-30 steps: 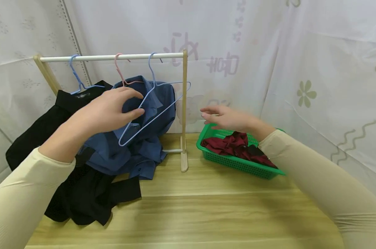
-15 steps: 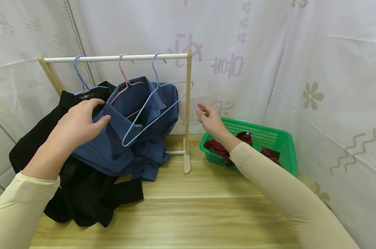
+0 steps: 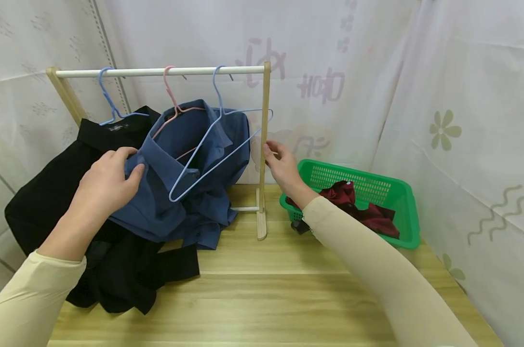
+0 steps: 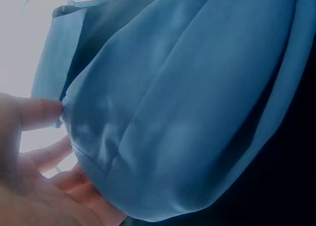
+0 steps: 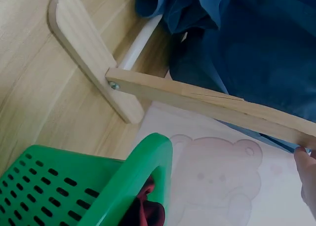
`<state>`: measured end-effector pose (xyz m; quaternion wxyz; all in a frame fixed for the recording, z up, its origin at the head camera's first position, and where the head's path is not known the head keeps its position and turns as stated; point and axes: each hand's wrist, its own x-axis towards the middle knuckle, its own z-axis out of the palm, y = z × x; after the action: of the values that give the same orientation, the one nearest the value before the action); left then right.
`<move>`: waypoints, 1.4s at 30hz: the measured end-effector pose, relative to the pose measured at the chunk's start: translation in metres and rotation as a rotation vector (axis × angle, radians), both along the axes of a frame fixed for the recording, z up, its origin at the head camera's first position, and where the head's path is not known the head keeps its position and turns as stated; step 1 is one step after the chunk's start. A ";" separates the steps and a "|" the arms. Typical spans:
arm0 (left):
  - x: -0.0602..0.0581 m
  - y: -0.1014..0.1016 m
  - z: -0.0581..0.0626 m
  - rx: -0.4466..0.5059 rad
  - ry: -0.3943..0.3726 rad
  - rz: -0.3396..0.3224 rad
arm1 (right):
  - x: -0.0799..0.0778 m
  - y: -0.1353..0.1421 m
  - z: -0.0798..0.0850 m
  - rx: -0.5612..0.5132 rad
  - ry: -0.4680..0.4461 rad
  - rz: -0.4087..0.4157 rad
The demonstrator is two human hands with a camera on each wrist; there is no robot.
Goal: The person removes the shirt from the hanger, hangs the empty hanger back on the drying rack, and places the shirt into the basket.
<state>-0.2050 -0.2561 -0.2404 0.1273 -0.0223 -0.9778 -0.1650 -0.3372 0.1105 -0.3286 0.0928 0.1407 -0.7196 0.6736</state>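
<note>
Left hand (image 3: 106,182) pinches the blue shirt (image 3: 153,214) on the rack (image 3: 136,72), right hand (image 3: 285,168) is at its end post (image 3: 263,190), can't tell if that one's gripping tbh.

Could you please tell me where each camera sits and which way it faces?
Head: on the head, facing forward and down at the rack and basket; left hand, right hand and sleeves show.
Left wrist: on that wrist, facing the blue shirt; the left hand's fingers show at lower left.
Right wrist: on that wrist, facing the basket and the rack's post; part of the right hand shows at right.
Head and right wrist both show the rack, basket and blue shirt.
</note>
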 end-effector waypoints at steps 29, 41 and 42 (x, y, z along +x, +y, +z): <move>-0.011 -0.006 -0.019 0.070 0.086 -0.050 | -0.013 -0.009 -0.004 0.254 0.153 -0.083; -0.009 -0.002 -0.021 0.146 0.144 -0.008 | -0.015 -0.010 0.000 0.246 0.171 -0.084; -0.009 -0.001 -0.021 0.160 0.162 -0.003 | -0.015 -0.008 0.000 0.252 0.174 -0.088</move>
<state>-0.2141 -0.2572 -0.2614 0.2071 -0.0269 -0.9479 -0.2403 -0.3526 0.1020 -0.3285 0.1659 0.1773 -0.7931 0.5586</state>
